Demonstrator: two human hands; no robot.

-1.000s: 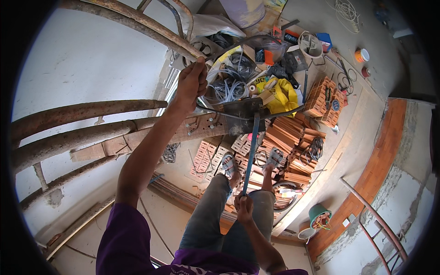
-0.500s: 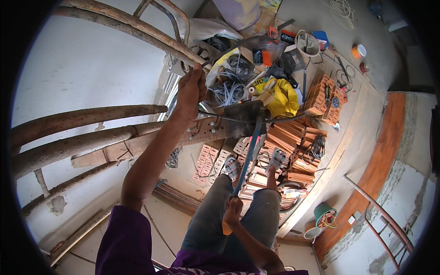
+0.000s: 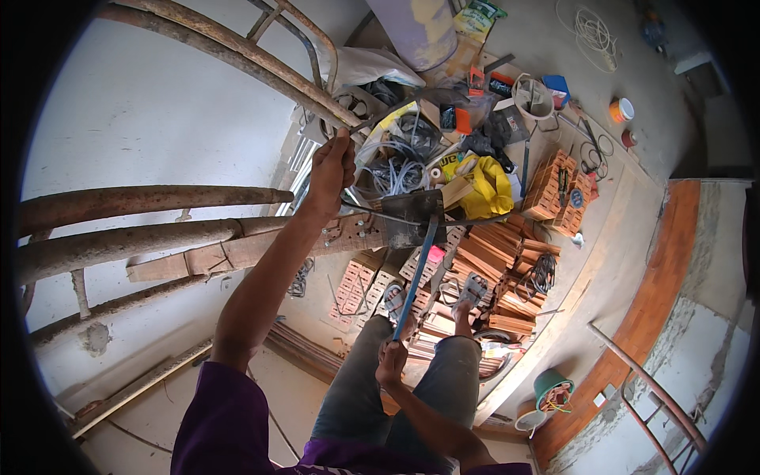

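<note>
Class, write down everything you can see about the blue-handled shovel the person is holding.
The shovel has a long, thin blue handle and a flat, dark grey blade that looks like metal. The right hand grips the handle's lower end; the blade points up and away, lying against a wooden plank near the left hand, which grasps a rusty scaffold pipe.

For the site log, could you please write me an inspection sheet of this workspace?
Surface: wooden plank on rusty scaffold poles, high above a concrete floor.
Job's things: blue-handled shovel.
Clutter: stacked bricks, yellow bag, buckets, boxes.
Hands: left hand grips the scaffold pipe; right hand holds the shovel handle end.
Cables: grey hose coils; white wire coil.
Surroundings: plastered wall, metal railing.
</note>
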